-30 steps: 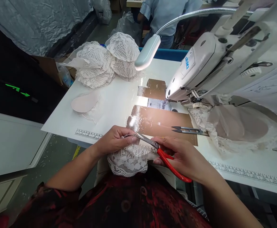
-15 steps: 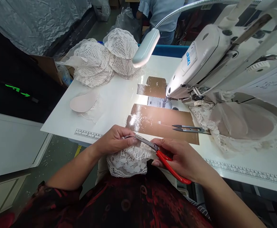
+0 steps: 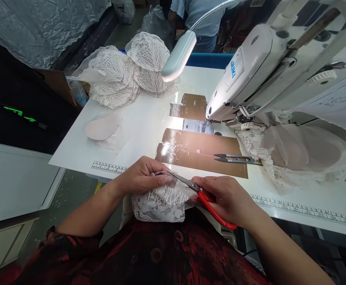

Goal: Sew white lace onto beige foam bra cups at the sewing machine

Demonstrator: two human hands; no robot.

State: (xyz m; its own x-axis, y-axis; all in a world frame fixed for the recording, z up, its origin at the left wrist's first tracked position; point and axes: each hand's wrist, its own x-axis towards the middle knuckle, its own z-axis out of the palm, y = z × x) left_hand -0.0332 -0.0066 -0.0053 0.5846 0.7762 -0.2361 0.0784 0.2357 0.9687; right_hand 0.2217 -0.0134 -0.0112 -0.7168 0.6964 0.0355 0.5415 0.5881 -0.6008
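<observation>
A white lace piece [image 3: 161, 204] hangs at the table's front edge, its upper edge pinched by my left hand [image 3: 149, 176] between thumb and fingers. My right hand [image 3: 227, 198] is closed around the red handles of a pair of scissors [image 3: 211, 209]. The scissor blades point left, and their tips touch or lie close to the material at my left fingertips. Whether the blades are cutting cannot be made out. Grey thread snips [image 3: 235, 159] lie on brown tape [image 3: 184, 154] just beyond my right hand.
A white sewing machine [image 3: 244, 75] with a lamp [image 3: 178, 57] stands at the right. Lace cups are stacked [image 3: 112, 79] at the back left, near a single beige cup [image 3: 103, 127]. More lace and padding [image 3: 303, 150] lie right. A person [image 3: 201, 19] is beyond the table.
The view has shifted slightly. The scissors have closed a little, and my right fingers have drawn in around the handles. My left hand keeps its pinch on the lace piece.
</observation>
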